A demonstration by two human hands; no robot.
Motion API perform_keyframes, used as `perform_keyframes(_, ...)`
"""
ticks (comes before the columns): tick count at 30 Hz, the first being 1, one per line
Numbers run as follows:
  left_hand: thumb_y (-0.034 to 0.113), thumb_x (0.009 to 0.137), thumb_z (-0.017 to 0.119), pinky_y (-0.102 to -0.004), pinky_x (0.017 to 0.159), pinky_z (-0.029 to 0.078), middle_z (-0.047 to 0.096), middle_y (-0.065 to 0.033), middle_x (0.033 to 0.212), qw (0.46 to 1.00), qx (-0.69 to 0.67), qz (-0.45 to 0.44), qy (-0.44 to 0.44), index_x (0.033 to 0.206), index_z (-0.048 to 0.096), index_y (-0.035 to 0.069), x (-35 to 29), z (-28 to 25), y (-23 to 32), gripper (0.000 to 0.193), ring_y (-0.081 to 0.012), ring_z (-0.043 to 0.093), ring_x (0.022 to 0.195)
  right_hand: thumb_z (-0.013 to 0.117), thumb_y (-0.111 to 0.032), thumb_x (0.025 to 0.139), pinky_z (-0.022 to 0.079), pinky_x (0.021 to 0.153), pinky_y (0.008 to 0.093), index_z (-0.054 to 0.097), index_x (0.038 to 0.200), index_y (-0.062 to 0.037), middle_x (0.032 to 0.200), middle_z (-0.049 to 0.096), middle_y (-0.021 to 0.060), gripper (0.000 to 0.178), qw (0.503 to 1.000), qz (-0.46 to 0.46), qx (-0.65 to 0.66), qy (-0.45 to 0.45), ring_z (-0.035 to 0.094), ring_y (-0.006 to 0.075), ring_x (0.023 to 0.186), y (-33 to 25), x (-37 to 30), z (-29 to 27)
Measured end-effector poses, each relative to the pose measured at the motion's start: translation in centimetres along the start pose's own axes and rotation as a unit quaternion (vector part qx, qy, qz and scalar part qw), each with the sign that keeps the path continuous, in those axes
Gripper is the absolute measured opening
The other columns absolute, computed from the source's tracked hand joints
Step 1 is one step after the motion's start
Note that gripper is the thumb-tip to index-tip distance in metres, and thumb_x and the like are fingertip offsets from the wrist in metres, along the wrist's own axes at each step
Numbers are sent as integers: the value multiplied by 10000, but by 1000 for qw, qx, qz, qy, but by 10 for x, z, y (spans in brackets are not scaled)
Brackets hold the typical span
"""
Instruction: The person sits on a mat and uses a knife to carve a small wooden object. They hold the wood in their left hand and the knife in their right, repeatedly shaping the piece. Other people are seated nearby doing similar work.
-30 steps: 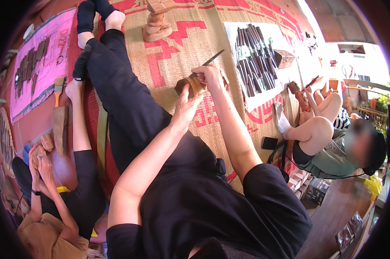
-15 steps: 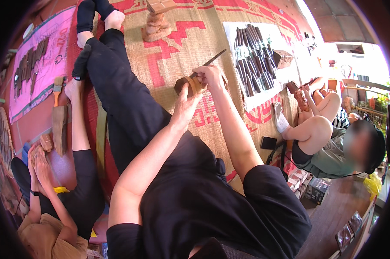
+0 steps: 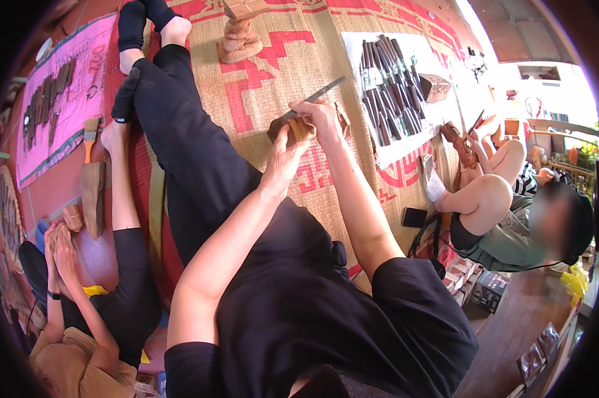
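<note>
My left hand (image 3: 283, 162) is closed on a small brown carved wooden block (image 3: 299, 130), its thumb pressed to the near side. My right hand (image 3: 324, 121) grips a long, thin, dark hand tool (image 3: 324, 89), shaped like a flat file. One end of the tool sticks out up and to the right past the fingers; the other lies over the far edge of the wood. Both hands are close together above the woven mat (image 3: 279, 79). The fingers cover part of the wood, so its full shape is hidden.
Rows of dark-handled tools lie on a white cloth (image 3: 387, 156) at right, with a wooden block (image 3: 435, 87) beside them. A carved wooden figure (image 3: 241, 41) stands at the far side. People work on both sides: one holds a reddish carving (image 3: 460, 147). A brush (image 3: 89, 136) lies at left.
The tool in my right hand has turned slightly, showing a broader flat face, and its near end has slid left over the wood. My left hand has barely moved.
</note>
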State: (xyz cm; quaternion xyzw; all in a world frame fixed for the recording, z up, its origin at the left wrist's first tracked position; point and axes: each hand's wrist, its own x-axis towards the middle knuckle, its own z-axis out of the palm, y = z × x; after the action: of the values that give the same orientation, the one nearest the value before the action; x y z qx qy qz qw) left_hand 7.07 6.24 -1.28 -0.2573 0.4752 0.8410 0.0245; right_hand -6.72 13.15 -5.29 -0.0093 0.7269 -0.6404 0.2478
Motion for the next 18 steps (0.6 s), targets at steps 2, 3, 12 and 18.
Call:
perform_keyframes(2, 262, 854, 586, -285, 940, 349, 423, -130, 1310, 1000, 15, -15, 8, 1408, 206, 20, 0, 0, -1, 715, -173, 435, 1162, 687, -117, 651, 389, 462, 235, 628, 691, 20, 619, 583, 61, 154, 999, 38, -2, 30, 515, 131, 514, -3, -5, -1)
perform_keyframes(3, 264, 852, 588, -282, 926, 355, 430, -127, 1303, 1000, 7, -15, 12, 1408, 207, 20, 1, -1, -5, 716, -171, 442, 1150, 689, -113, 650, 391, 461, 236, 625, 686, 21, 619, 584, 63, 153, 997, 56, -3, 44, 515, 131, 512, -6, -6, -1)
perform_keyframes(12, 297, 843, 596, -285, 893, 373, 480, -122, 1251, 999, 5, 10, 37, 1408, 208, 18, 12, -5, -25, 740, -165, 477, 1088, 694, -80, 659, 440, 517, 227, 646, 719, 37, 649, 598, 81, 140, 998, 46, 37, 17, 539, 125, 543, -1, -6, -6)
perform_keyframes(18, 312, 842, 596, -284, 879, 376, 476, -127, 1255, 1000, 5, 6, 24, 1409, 207, 21, 15, -7, -30, 746, -166, 479, 1084, 689, -70, 660, 445, 536, 223, 643, 728, 40, 657, 600, 78, 137, 996, 45, 73, 26, 536, 125, 560, 2, -3, -10)
